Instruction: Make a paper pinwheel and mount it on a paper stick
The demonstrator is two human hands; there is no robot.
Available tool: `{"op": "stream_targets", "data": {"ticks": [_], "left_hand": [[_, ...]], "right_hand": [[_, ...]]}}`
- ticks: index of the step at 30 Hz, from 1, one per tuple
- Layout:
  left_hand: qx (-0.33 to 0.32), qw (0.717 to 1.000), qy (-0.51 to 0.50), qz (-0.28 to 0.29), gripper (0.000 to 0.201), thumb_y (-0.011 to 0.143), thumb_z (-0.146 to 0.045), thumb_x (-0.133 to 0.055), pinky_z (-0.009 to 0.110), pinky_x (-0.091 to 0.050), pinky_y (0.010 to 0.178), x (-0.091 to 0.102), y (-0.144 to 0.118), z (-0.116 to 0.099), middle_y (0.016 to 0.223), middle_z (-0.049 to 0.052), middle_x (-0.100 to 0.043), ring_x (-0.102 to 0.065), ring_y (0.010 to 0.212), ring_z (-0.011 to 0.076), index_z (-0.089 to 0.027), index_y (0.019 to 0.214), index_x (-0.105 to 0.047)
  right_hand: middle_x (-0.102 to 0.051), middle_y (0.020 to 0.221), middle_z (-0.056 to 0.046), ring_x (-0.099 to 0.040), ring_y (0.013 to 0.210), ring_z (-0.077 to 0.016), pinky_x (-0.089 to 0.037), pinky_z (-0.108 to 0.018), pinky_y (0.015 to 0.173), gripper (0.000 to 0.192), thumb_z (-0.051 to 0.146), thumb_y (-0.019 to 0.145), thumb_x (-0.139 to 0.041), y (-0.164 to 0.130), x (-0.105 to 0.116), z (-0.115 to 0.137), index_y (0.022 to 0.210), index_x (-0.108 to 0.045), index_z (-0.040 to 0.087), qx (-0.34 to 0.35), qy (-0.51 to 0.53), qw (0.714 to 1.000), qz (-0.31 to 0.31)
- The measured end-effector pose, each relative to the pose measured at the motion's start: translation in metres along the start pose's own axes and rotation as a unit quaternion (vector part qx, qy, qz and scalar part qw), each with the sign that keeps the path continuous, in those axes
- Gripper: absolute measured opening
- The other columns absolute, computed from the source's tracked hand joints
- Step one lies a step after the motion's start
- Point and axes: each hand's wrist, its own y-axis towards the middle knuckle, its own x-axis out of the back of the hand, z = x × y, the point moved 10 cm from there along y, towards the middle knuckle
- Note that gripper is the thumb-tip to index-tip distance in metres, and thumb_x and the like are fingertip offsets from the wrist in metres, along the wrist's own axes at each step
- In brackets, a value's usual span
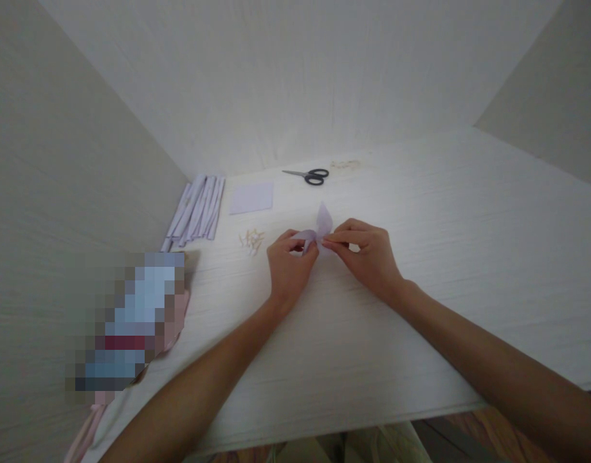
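Both hands, the left hand [288, 263] and right hand [367, 254], pinch a partly folded lilac paper piece [319, 228] just above mid-table, while rolled strips [196, 209], one flat sheet [251, 197] and scissors [309, 175] lie untouched farther off.

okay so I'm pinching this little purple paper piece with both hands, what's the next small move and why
Probably press the pinch flat against the table. Both the left hand and right hand grip the folded paper at its middle, one pointed flap stands up loose, and the piece sits just above the tabletop, so pressing down should set the crease.
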Motion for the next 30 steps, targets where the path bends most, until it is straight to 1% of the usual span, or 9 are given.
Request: {"op": "stream_targets", "data": {"ticks": [7,10,13,16,18,20,24,28,30], "left_hand": [[0.007,1.0,0.005,-0.003,0.013,0.063,-0.012,-0.052,0.022,-0.039,0.054,0.002,0.0,0.0,0.059,-0.001,-0.055,-0.05,0.057,0.009,-0.015,0.052,-0.059],[0.007,1.0,0.012,-0.004,0.014,0.063,-0.012,-0.052,0.022,-0.039,0.053,0.002,0.001,-0.001,0.058,-0.002,-0.055,-0.05,0.057,0.0089,-0.015,0.05,-0.058],[0.006,1.0,0.017,-0.006,0.014,0.062,-0.011,-0.052,0.022,-0.039,0.053,0.003,0.001,-0.002,0.058,-0.002,-0.054,-0.05,0.056,0.0088,-0.015,0.05,-0.058],[0.002,1.0,0.018,-0.007,0.015,0.062,-0.011,-0.052,0.022,-0.039,0.054,0.003,0.0,-0.003,0.058,-0.002,-0.054,-0.05,0.057,0.009,-0.016,0.05,-0.059],[-0.003,1.0,0.015,-0.004,0.014,0.063,-0.011,-0.052,0.022,-0.039,0.054,0.002,0.0,-0.004,0.059,-0.001,-0.055,-0.051,0.058,0.0091,-0.015,0.051,-0.059],[-0.009,1.0,0.012,0.0,0.014,0.062,-0.01,-0.052,0.022,-0.039,0.055,0.001,0.0,-0.005,0.06,-0.001,-0.056,-0.051,0.058,0.0092,-0.015,0.052,-0.059],[-0.007,1.0,0.015,0.0,0.013,0.062,-0.011,-0.053,0.022,-0.039,0.054,0.001,0.0,-0.005,0.059,-0.001,-0.056,-0.051,0.057,0.0092,-0.015,0.052,-0.06],[0.0,1.0,0.017,-0.005,0.013,0.063,-0.011,-0.053,0.022,-0.039,0.054,0.002,0.001,-0.001,0.059,-0.002,-0.055,-0.05,0.057,0.0092,-0.015,0.052,-0.059],[0.0,1.0,0.016,-0.006,0.013,0.063,-0.011,-0.053,0.022,-0.039,0.054,0.003,0.0,0.0,0.059,-0.002,-0.055,-0.05,0.057,0.0091,-0.015,0.052,-0.059]], "right_hand": [[-0.063,0.075,-0.004,-0.056,0.066,-0.0122,-0.044,-0.025,0.059,0.015,0.014,0.073,-0.051,0.001,-0.003,-0.001,0.077,-0.066,0.018,-0.019,0.002,0.999,0.036],[-0.064,0.075,-0.004,-0.058,0.066,-0.013,-0.045,-0.026,0.06,0.013,0.016,0.072,-0.053,0.0,-0.002,-0.008,0.077,-0.064,0.017,-0.044,0.015,0.999,0.022],[-0.063,0.069,-0.003,-0.057,0.061,-0.012,-0.045,-0.025,0.059,0.009,0.019,0.072,-0.054,-0.001,-0.001,-0.014,0.074,-0.062,0.015,-0.063,0.008,0.998,0.019],[-0.059,0.061,-0.002,-0.052,0.056,-0.0106,-0.04,-0.023,0.055,0.013,0.023,0.075,-0.052,0.001,-0.003,-0.008,0.067,-0.058,0.015,-0.031,-0.072,0.996,0.037],[-0.054,0.06,-0.002,-0.047,0.055,-0.0105,-0.036,-0.024,0.054,0.021,0.025,0.078,-0.047,0.001,-0.007,-0.003,0.061,-0.053,0.015,-0.001,-0.135,0.989,0.057],[-0.05,0.06,-0.002,-0.043,0.055,-0.0109,-0.033,-0.024,0.054,0.025,0.024,0.082,-0.041,0.001,-0.011,0.0,0.059,-0.047,0.016,0.017,-0.174,0.982,0.076],[-0.048,0.063,-0.002,-0.041,0.057,-0.0116,-0.032,-0.024,0.054,0.02,0.022,0.081,-0.041,0.001,-0.014,-0.001,0.062,-0.044,0.017,0.019,-0.167,0.982,0.084],[-0.05,0.067,-0.001,-0.044,0.06,-0.0114,-0.034,-0.023,0.057,0.01,0.018,0.078,-0.047,0.0,-0.013,-0.003,0.068,-0.047,0.016,0.02,-0.129,0.988,0.078],[-0.051,0.067,-0.001,-0.045,0.061,-0.011,-0.034,-0.022,0.057,0.01,0.019,0.078,-0.047,0.0,-0.012,-0.003,0.068,-0.048,0.016,0.019,-0.127,0.989,0.076]]}}
